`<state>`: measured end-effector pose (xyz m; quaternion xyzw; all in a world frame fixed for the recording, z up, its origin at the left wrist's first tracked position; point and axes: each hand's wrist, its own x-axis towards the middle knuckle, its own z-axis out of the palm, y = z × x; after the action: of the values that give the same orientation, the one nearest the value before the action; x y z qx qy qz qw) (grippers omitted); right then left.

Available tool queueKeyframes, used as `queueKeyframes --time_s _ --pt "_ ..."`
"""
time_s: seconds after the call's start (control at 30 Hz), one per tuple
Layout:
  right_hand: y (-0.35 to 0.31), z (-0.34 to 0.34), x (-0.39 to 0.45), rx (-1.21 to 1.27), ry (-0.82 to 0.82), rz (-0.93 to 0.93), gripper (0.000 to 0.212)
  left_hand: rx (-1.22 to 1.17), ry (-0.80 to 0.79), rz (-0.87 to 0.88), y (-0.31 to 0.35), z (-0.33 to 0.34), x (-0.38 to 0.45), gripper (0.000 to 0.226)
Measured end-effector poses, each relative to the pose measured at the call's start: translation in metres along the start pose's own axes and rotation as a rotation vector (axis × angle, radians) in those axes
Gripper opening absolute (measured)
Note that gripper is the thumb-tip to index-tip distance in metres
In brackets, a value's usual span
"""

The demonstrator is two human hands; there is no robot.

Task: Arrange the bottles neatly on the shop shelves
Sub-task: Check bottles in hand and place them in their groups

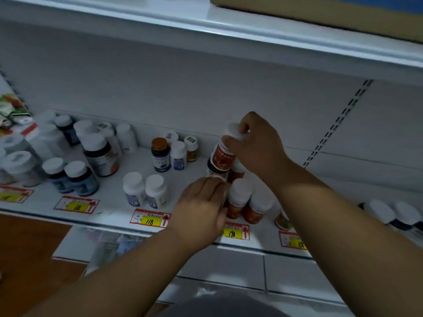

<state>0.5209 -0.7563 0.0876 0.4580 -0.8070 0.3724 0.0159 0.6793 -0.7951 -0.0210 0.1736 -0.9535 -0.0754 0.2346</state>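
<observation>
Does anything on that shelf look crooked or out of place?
Yes. The red bottle in the right hand is lifted and tilted, gripped by its white cap, not standing with the other red bottles. Further right, a small bottle lies on its side near the shelf edge. Nothing looks spilled.

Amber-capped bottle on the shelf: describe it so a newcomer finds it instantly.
On the white shelf, look behind the yellow 118 price tag, near the back wall. The amber-capped bottle stands upright in a small cluster, left of the hands. Its neighbours all have white caps; only it has an orange-brown one, over a dark body.
</observation>
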Motion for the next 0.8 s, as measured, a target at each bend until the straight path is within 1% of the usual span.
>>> queueKeyframes --time_s 0.07,0.2,0.37,0.47,0.6,0.7,0.8 --pt "-0.004 0.0 0.003 -0.031 -0.033 -0.047 0.036 0.009 0.017 -0.01 0.0 0.001 0.0 0.051" --pt "-0.002 -0.004 0.0 -0.081 -0.058 -0.081 0.035 0.022 -0.014 -0.011 0.0 0.001 -0.003 0.055" --pt "0.003 -0.002 0.002 -0.119 -0.084 -0.06 0.034 0.038 -0.029 -0.014 -0.007 -0.001 -0.005 0.057" --pt "0.01 -0.007 0.003 -0.165 -0.089 -0.033 0.034 0.045 -0.012 0.004 -0.01 -0.001 -0.005 0.057" --pt "0.033 -0.01 0.0 -0.195 -0.094 0.051 0.033 0.072 0.046 0.078 -0.009 -0.003 -0.002 0.054" --pt "0.047 0.0 -0.006 -0.224 -0.149 0.059 0.029 0.091 0.065 0.167 -0.004 0.001 0.008 0.054" --pt "0.056 0.01 -0.012 -0.236 -0.219 0.066 0.029 0.074 0.097 0.273 0.0 0.015 0.015 0.05"
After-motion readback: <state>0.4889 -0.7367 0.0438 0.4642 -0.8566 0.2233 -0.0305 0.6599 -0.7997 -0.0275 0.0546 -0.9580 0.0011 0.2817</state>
